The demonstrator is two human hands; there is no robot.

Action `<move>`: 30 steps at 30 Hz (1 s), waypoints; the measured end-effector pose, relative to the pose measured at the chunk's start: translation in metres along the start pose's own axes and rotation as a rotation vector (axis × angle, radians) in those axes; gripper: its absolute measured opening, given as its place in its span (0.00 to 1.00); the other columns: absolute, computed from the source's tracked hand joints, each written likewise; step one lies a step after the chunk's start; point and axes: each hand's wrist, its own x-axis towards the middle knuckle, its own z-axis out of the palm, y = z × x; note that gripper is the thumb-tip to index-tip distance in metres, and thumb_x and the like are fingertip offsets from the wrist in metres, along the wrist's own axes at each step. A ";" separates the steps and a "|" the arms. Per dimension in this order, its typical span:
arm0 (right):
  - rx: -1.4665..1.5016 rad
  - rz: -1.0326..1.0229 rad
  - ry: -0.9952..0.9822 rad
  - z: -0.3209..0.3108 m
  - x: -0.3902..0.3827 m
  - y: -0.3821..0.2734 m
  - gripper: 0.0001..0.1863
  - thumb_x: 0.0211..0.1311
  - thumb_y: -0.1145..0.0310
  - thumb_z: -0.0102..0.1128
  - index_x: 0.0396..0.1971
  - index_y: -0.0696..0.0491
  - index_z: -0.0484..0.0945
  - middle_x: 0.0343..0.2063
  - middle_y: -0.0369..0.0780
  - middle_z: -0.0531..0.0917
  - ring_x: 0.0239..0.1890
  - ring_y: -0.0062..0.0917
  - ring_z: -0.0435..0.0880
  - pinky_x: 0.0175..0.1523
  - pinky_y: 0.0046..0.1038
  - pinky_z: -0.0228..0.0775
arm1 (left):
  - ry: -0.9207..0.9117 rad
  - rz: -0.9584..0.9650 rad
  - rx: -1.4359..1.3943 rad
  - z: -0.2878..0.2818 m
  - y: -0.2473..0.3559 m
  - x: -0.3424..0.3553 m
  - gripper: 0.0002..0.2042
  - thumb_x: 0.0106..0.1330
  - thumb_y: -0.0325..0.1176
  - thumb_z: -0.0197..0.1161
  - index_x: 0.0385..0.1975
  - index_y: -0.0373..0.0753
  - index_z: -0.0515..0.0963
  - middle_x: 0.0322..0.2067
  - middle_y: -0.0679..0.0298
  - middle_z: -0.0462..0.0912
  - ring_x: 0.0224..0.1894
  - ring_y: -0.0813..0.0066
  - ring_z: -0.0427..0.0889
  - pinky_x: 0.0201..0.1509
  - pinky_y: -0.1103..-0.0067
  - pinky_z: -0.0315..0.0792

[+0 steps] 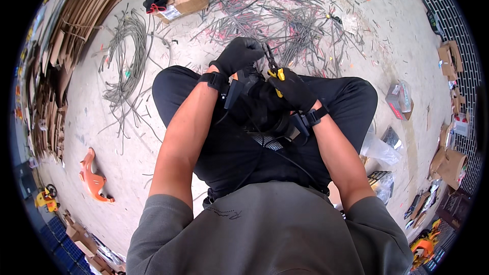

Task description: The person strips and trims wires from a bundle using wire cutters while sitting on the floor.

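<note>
My right hand (295, 89), in a black glove, is wrapped round the yellow handles of a pair of pliers (280, 74). The dark jaws of the pliers point up and away from me, close beside the fingers of my left hand (239, 56). That hand is also gloved in black and closed like a fist or pinch. What it grips, if anything, is too small or hidden to make out. Both hands are above my crossed legs and dark shoes (250, 77). Whether a wire lies between the jaws I cannot tell.
Cut grey and pinkish cable pieces (300, 25) litter the floor ahead. At left lies a looser cable coil (130, 53). An open cardboard box (191, 0) with a black glove on its edge stands beyond. Stacked cardboard (63, 46), an orange plastic part (92, 177) and clear packaging (379, 150) lie around me.
</note>
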 end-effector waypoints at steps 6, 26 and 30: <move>0.004 0.011 -0.017 0.005 -0.001 0.003 0.21 0.55 0.68 0.58 0.50 0.56 0.74 0.43 0.49 0.76 0.47 0.45 0.74 0.51 0.37 0.67 | 0.021 0.023 0.075 0.001 0.000 0.000 0.09 0.56 0.34 0.65 0.24 0.33 0.81 0.18 0.70 0.76 0.24 0.86 0.71 0.29 0.80 0.68; -0.074 -0.046 0.093 0.016 -0.004 0.005 0.19 0.54 0.73 0.57 0.48 0.60 0.75 0.45 0.51 0.76 0.49 0.45 0.74 0.53 0.39 0.68 | 0.043 -0.008 0.177 0.004 0.002 -0.002 0.11 0.56 0.37 0.65 0.25 0.33 0.81 0.17 0.64 0.77 0.23 0.82 0.73 0.29 0.77 0.69; -0.053 -0.006 0.081 0.017 -0.003 0.004 0.17 0.56 0.74 0.55 0.47 0.61 0.75 0.45 0.51 0.76 0.49 0.44 0.74 0.53 0.38 0.68 | 0.031 -0.027 0.176 0.003 0.005 -0.003 0.11 0.56 0.37 0.65 0.26 0.33 0.81 0.18 0.64 0.78 0.23 0.81 0.73 0.30 0.77 0.70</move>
